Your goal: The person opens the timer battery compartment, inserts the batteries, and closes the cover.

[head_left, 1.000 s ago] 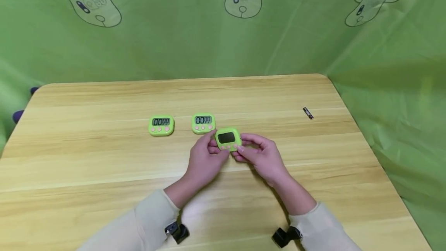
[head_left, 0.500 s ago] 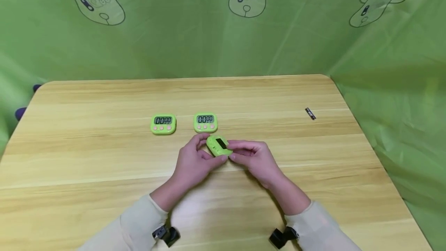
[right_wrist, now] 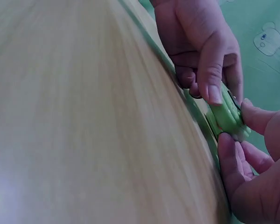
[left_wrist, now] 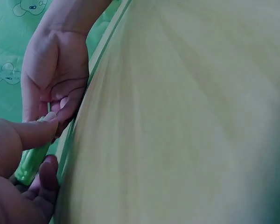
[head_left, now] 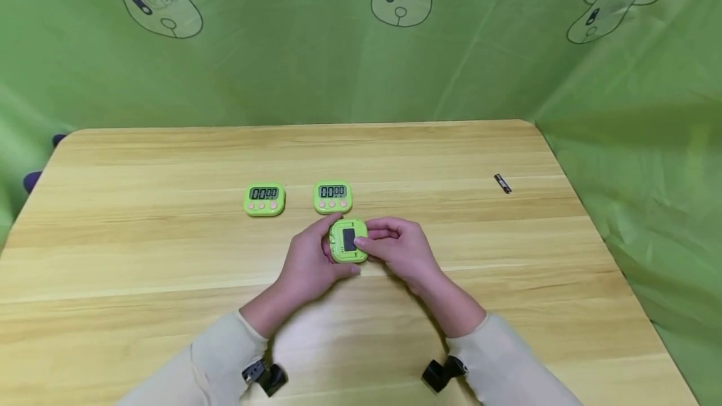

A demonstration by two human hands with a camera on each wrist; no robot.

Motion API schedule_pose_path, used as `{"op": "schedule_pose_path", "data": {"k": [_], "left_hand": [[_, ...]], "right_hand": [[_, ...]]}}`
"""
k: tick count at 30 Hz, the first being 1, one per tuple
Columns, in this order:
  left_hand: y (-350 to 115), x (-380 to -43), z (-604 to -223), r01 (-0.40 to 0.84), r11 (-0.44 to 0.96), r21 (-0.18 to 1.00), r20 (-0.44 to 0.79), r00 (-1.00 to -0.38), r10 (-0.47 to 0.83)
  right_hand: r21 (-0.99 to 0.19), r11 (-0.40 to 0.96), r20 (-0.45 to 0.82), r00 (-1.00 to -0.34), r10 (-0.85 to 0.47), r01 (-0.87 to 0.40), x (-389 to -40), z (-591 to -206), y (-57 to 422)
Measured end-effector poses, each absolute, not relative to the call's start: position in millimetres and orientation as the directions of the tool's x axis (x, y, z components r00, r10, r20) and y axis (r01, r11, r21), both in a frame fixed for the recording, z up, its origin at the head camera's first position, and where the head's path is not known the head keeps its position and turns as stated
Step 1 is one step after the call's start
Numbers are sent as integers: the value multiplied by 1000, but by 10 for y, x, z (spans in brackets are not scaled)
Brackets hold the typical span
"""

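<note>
A lime-green kitchen timer (head_left: pixel 339 249) is held between both hands over the table, its back turned up. A dark rectangle (head_left: pixel 348 240) shows on that back. My left hand (head_left: pixel 310 262) grips the timer's left edge, fingers behind and thumb along the near side. From the right, my right hand (head_left: pixel 403 252) pinches it, the thumb tip on the back beside the dark rectangle. In the right wrist view the timer (right_wrist: pixel 226 116) is seen edge-on between the fingers of both hands. Just beyond the hands lies a second green timer (head_left: pixel 333 205), face up, reading 00 00.
Left of that one, a third green timer (head_left: pixel 264 208) lies face up with the same reading. A small black battery (head_left: pixel 502 183) lies toward the right side of the wooden table (head_left: pixel 169 255). Green curtains (head_left: pixel 293 67) hang behind and at the right.
The held timer has been turned from face up to back up and has shifted slightly left and nearer. My right thumb has moved onto its back.
</note>
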State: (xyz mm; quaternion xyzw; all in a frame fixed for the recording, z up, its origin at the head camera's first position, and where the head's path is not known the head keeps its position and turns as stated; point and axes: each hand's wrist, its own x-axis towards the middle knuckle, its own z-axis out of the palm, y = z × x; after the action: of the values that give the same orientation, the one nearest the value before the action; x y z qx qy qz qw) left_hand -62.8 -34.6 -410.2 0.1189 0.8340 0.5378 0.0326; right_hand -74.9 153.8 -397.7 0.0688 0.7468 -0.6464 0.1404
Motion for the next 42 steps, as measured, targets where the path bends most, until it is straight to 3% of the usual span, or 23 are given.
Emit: {"op": "schedule_pose_path", "data": {"k": [9,34,42], "left_hand": [[-359,-614,-4207,193,381,904,115,-969,219],[-349,-556,-4277,325,346,880,258,-939,227],[-352,-554,-4265,313,338,888,251,-944,215]], "right_hand": [[-925,257,-306,-950,-64,280,-795,-3995,1512],[-959,161,-260,-953,-156,235,-742,-4036,1534],[-961,143,-267,-925,-272,235,-781,-4040,1610]]}}
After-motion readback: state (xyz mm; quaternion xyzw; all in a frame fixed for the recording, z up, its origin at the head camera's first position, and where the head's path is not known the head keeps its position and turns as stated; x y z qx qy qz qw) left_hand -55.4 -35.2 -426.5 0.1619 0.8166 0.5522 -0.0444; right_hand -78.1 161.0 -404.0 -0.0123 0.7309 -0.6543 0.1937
